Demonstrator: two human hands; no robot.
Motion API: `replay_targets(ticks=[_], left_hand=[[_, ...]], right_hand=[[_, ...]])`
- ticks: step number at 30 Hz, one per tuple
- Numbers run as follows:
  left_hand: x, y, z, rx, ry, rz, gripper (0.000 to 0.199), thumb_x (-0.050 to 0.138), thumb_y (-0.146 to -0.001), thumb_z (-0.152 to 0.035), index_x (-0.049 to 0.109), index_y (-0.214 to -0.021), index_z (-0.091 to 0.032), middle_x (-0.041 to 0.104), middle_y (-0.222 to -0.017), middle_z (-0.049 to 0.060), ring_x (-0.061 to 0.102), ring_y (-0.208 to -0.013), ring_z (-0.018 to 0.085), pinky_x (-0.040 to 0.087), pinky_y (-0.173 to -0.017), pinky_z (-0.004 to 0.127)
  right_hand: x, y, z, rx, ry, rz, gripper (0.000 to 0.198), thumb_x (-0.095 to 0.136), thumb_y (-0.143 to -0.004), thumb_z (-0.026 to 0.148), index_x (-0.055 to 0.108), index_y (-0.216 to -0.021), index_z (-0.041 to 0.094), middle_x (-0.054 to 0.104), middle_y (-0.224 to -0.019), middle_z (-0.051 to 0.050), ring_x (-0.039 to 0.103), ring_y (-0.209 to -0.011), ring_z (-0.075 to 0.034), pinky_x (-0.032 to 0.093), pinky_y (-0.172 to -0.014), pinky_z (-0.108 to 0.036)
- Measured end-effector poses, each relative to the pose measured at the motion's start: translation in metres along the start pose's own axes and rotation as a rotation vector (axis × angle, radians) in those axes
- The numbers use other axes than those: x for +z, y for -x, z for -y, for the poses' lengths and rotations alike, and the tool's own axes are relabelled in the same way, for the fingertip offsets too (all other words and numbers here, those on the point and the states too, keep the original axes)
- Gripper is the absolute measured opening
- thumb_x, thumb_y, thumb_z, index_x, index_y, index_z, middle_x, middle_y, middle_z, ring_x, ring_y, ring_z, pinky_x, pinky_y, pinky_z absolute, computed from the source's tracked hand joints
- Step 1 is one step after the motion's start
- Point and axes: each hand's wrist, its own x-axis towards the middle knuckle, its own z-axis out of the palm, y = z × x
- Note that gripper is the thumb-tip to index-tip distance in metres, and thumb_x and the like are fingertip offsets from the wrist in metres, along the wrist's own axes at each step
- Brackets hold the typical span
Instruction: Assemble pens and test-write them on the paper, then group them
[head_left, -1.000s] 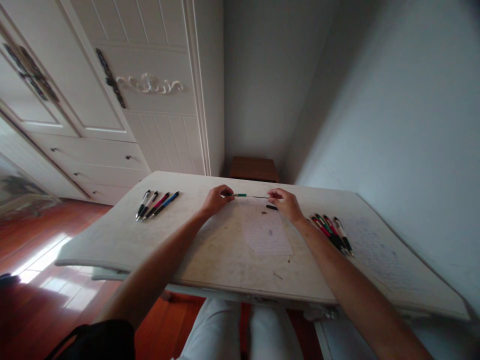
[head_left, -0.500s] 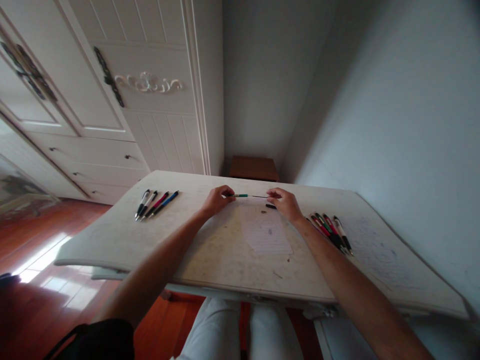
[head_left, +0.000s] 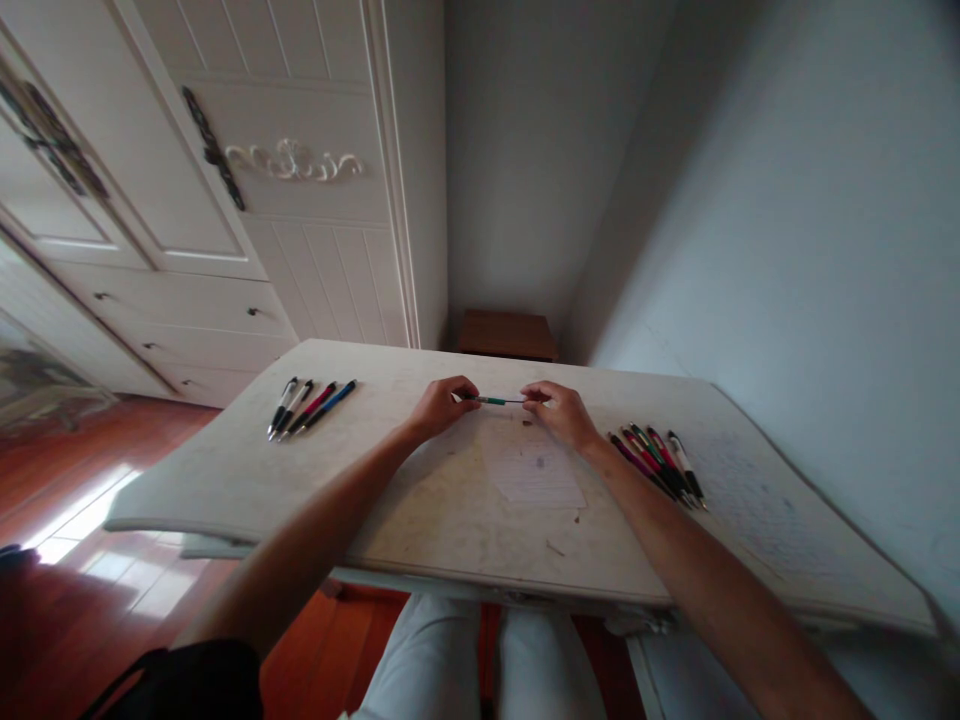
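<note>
My left hand (head_left: 444,406) is closed on a green pen barrel (head_left: 492,401), held level above the far middle of the table. Opposite it, my right hand (head_left: 561,414) pinches the outer end of a thin dark pen refill (head_left: 514,402). The refill lines up with the barrel's end, and only a short length shows between barrel and fingertips. Whether its inner end is inside the barrel is too small to be sure. Below the hands lies a lined sheet of paper (head_left: 536,475).
Several pens (head_left: 319,405) lie at the left of the white table (head_left: 247,490), and several more (head_left: 652,462) at the right, beside a scribbled area (head_left: 765,500). Small brown scraps dot the table. A white wardrobe (head_left: 315,250) and a wall (head_left: 787,250) stand behind.
My hands have come closer together and slightly nearer to me. Less of the refill shows between them. The small black piece near my right fingers is now hidden.
</note>
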Motion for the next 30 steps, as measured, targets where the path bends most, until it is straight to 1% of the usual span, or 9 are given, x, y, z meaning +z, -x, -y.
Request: replay_targets(ticks=[5,10,17,23,30], left_hand=[[0.0015,0.0008,-0.0012,0.013,-0.029,-0.026,0.009,0.072,-0.074,-0.019,0.068,-0.081,-0.014,0.069,-0.076,0.001,0.057,-0.062,0.010,0.048,-0.063,0.021],[0.0020,0.0012,-0.0033,0.012,-0.016,-0.050,0.009,0.073,-0.074,-0.019,0.069,-0.080,-0.014,0.069,-0.074,0.001,0.057,-0.062,0.010,0.048,-0.062,0.021],[0.0031,0.0009,-0.0037,0.003,-0.010,-0.079,0.009,0.073,-0.073,-0.019,0.068,-0.079,-0.014,0.069,-0.074,0.001,0.057,-0.062,0.010,0.048,-0.061,0.021],[0.0031,0.0018,-0.0066,0.022,0.003,-0.047,0.012,0.071,-0.075,-0.026,0.069,-0.080,-0.015,0.069,-0.075,0.002,0.057,-0.061,0.010,0.045,-0.057,0.021],[-0.0003,-0.0004,-0.0046,0.018,0.024,-0.079,0.021,0.072,-0.074,-0.034,0.070,-0.083,-0.015,0.070,-0.079,0.004,0.056,-0.061,0.011,0.045,-0.057,0.022]], right_hand=[[0.0001,0.0007,0.0015,0.027,-0.004,-0.012,0.021,0.068,-0.074,0.026,0.073,-0.092,0.018,0.074,-0.089,-0.007,0.067,-0.081,-0.020,0.053,-0.084,-0.035],[-0.0001,0.0006,0.0029,0.057,-0.033,-0.044,0.022,0.069,-0.073,0.027,0.074,-0.092,0.017,0.074,-0.089,-0.007,0.068,-0.081,-0.021,0.054,-0.083,-0.036],[-0.0008,0.0010,0.0059,0.123,-0.096,-0.052,0.025,0.071,-0.070,0.029,0.075,-0.092,0.016,0.075,-0.087,-0.008,0.069,-0.080,-0.021,0.055,-0.082,-0.037],[-0.0021,-0.0003,0.0041,0.195,-0.113,-0.077,0.024,0.073,-0.068,0.029,0.075,-0.088,0.016,0.075,-0.085,-0.009,0.069,-0.077,-0.022,0.055,-0.077,-0.036],[-0.0047,-0.0019,0.0029,0.201,-0.118,-0.050,0.025,0.074,-0.068,0.032,0.075,-0.087,0.016,0.074,-0.083,-0.009,0.068,-0.076,-0.021,0.055,-0.077,-0.036]])
